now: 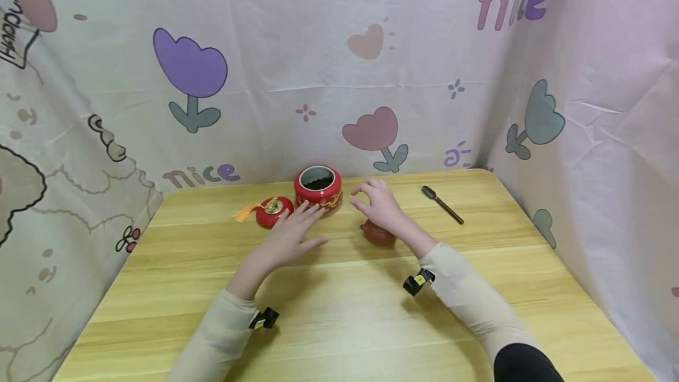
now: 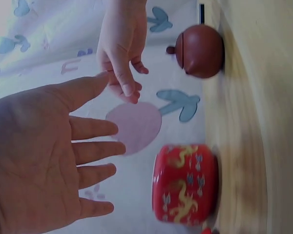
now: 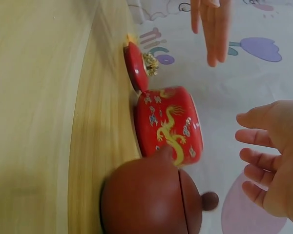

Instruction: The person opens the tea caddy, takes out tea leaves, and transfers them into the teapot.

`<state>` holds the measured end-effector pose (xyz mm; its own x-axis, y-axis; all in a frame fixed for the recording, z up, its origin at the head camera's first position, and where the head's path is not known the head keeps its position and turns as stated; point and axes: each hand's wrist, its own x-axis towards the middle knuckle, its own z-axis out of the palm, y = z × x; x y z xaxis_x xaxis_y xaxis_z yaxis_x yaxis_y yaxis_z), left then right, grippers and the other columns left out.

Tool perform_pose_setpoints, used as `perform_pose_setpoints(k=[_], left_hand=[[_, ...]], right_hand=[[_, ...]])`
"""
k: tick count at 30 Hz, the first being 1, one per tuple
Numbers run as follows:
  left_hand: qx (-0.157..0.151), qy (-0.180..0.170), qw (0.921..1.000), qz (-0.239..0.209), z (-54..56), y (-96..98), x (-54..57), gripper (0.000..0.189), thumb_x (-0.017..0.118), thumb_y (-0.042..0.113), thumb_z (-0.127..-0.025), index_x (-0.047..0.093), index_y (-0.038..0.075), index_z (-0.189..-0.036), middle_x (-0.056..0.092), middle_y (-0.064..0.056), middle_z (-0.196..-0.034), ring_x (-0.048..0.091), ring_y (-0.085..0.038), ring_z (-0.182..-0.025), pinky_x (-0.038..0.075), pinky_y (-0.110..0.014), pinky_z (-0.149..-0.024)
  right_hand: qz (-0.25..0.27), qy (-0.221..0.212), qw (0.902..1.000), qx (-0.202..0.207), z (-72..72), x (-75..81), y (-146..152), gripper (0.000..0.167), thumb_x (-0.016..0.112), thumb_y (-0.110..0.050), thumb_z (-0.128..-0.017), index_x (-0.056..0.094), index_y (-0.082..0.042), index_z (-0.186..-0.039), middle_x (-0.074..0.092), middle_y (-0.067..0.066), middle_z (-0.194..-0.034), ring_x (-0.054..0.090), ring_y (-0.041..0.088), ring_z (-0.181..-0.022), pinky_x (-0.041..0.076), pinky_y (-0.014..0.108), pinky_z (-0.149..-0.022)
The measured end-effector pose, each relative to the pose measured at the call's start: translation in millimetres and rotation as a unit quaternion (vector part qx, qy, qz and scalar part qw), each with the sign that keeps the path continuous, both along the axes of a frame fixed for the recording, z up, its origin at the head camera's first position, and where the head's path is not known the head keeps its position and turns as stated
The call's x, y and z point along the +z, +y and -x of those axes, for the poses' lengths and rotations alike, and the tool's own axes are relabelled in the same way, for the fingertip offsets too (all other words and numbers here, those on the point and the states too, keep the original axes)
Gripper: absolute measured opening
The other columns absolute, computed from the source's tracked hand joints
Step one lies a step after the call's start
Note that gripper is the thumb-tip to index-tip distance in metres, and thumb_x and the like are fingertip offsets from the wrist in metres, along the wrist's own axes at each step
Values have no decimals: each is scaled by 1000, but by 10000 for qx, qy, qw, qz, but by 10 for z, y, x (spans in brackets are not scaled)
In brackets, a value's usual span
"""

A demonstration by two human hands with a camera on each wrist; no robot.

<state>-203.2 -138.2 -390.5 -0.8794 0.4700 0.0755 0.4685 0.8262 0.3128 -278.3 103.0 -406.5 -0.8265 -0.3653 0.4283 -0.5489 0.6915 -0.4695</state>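
My left hand (image 1: 289, 237) hovers over the table with its fingers spread and straight, holding nothing. Just beyond its fingertips stands a red jar (image 1: 335, 198) with a yellow dragon pattern, uncovered, with dark loose leaves inside. The jar's red lid (image 1: 262, 216), topped by a gold knob and an orange tassel, lies to its left on the table. A small reddish-brown teapot (image 1: 378, 236) with its own lid on sits under my right hand (image 1: 383, 208). That hand's fingers are loosely bent in the air; the right wrist view (image 3: 283, 156) shows nothing in them, apart from the teapot.
A dark, slim scoop (image 1: 442, 205) lies on the right of the wooden table (image 1: 339, 323). Patterned cloth (image 1: 297, 46) hangs behind the table and along both sides.
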Motion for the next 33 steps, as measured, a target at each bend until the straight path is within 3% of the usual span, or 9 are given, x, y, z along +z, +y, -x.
perform_pose_setpoints(k=[6, 11, 15, 25, 33], left_hand=[[69, 378, 9988, -302, 3, -222, -40, 63, 60, 44, -94, 45, 12, -147, 43, -12, -153, 31, -36, -146, 19, -65, -116], [198, 608, 9960, -631, 51, -381, -89, 52, 60, 37, -96, 52, 13, -141, 55, -13, -142, 50, -37, -133, 38, -60, -108], [468, 749, 9916, -944, 129, -489, -118, 43, 60, 34, -96, 60, 13, -134, 64, -12, -131, 60, -35, -122, 47, -54, -101], [1154, 1498, 9746, -1198, 431, -690, -157, 32, 62, 30, -96, 70, 8, -116, 71, -14, -118, 65, -36, -113, 50, -53, -96], [1575, 2357, 9534, -1033, 665, -791, -254, 31, 69, 31, -90, 74, 6, -107, 73, -16, -107, 62, -39, -104, 49, -54, -90]], right_hand=[[-54, 36, 9999, -81, 95, -46, -222, 25, 71, -21, -89, 69, -6, -108, 62, 13, -112, 51, 30, -111, 43, 48, -96], [-87, -133, 9997, -176, 159, -68, -369, 30, 70, -24, -90, 68, -4, -112, 62, 16, -118, 50, 31, -113, 42, 48, -98], [-136, -251, 9988, -407, 218, -65, -449, 37, 70, -27, -90, 64, -4, -118, 60, 16, -124, 50, 33, -118, 42, 48, -102], [-503, -661, 9941, -692, 467, -133, -563, 75, 63, -52, -89, 41, -8, -147, 40, 16, -152, 34, 34, -143, 34, 55, -113], [-990, -1093, 9856, -825, 593, -218, -645, 97, 53, -69, -87, 24, -4, -154, 24, 16, -161, 17, 34, -151, 28, 55, -118]])
